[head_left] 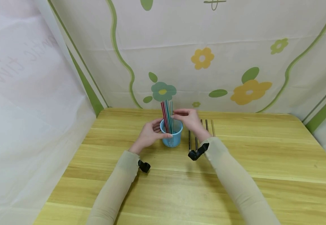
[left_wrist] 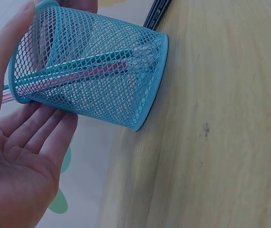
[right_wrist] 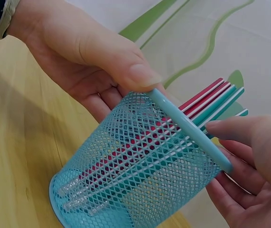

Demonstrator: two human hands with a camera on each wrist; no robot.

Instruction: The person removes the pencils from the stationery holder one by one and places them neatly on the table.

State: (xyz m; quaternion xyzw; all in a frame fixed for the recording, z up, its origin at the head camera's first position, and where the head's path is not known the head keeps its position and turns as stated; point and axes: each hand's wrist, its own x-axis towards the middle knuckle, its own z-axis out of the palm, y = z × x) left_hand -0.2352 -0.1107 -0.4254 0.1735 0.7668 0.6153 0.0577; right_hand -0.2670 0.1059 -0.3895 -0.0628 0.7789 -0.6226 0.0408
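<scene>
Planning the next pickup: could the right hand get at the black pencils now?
Probably yes: the black pencils lie on the table nearby, though the right hand seems to pinch a green pencil.

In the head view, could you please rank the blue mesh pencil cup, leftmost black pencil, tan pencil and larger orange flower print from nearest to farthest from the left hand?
1. Blue mesh pencil cup: touching the left hand.
2. Leftmost black pencil: right of the cup.
3. Tan pencil: farther right.
4. Larger orange flower print: backdrop, right.
</scene>
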